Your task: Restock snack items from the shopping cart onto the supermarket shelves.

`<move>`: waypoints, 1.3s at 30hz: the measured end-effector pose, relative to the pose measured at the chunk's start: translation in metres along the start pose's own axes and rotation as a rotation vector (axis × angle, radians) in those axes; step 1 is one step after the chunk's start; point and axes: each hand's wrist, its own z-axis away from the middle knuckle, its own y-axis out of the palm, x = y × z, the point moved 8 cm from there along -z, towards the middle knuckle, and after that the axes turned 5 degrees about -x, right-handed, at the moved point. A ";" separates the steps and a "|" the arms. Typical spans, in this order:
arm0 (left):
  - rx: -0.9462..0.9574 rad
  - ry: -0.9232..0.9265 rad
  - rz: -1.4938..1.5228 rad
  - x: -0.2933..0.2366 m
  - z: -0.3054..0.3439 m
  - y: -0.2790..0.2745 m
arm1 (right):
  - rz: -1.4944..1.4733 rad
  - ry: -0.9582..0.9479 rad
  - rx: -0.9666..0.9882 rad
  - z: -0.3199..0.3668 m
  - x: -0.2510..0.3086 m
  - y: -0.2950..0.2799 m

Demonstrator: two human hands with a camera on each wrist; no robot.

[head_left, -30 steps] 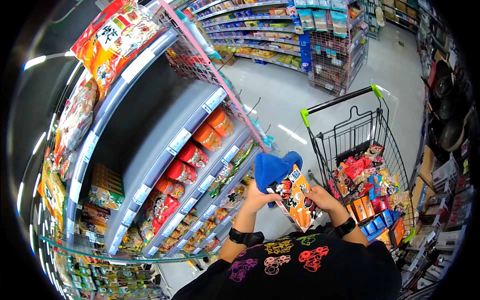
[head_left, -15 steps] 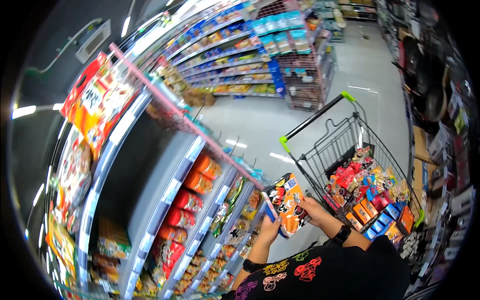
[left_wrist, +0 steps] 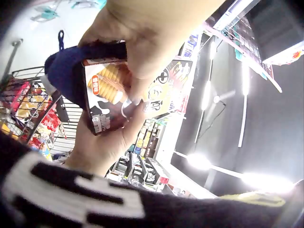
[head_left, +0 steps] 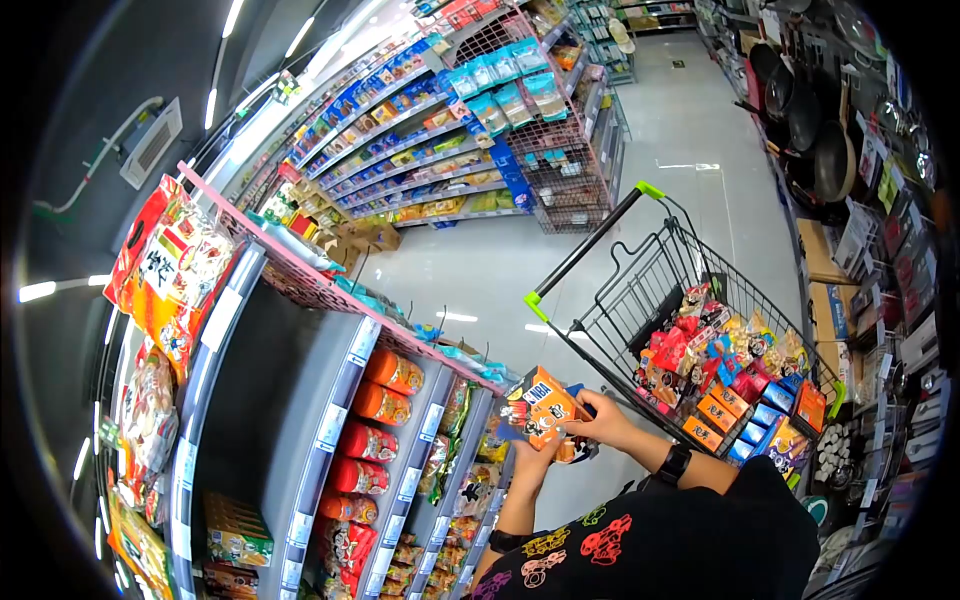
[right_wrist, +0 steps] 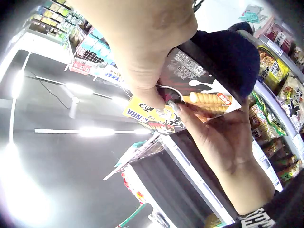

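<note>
Both hands hold an orange snack box [head_left: 545, 402] with "NBA" lettering, in front of the torso. My left hand [head_left: 533, 460] grips it from the near left side, and my right hand [head_left: 603, 420] takes the right side. In the left wrist view, rolled wafers are pictured on the black face of the box [left_wrist: 108, 78]; the thumbs lie over this printed face. My right hand [right_wrist: 142, 52] appears large at the top of the right wrist view. A dark blue thing [right_wrist: 232, 59] shows behind the box, its kind partly hidden.
A black wire shopping cart [head_left: 590, 245] with green handle ends stands on the right, loaded with snack packets and small boxes [head_left: 717, 410]. Shelves on the left carry red and orange jars [head_left: 362, 440] and bags. Pans [head_left: 833, 160] hang along the right side.
The box has been turned over and tilted, so its "NBA" face now points up. The head view has swung left, bringing more of the aisle into sight.
</note>
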 end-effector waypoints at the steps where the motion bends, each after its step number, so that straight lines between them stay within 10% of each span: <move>1: -0.046 -0.020 0.035 0.004 -0.002 -0.004 | 0.087 -0.080 -0.039 0.000 0.004 -0.002; 12: -0.072 0.383 0.049 -0.022 -0.001 -0.010 | 0.120 -0.222 -0.060 0.002 0.023 -0.002; 15: 0.143 -0.040 0.252 -0.003 0.006 0.004 | 0.067 -0.348 -0.062 0.003 0.028 -0.002; 24: 0.059 -0.058 0.348 -0.002 0.013 0.010 | 0.390 -0.282 -0.329 0.016 0.064 -0.027; 39: 0.121 -0.070 0.390 -0.024 0.011 0.029 | 0.443 -0.424 0.274 0.040 0.085 -0.011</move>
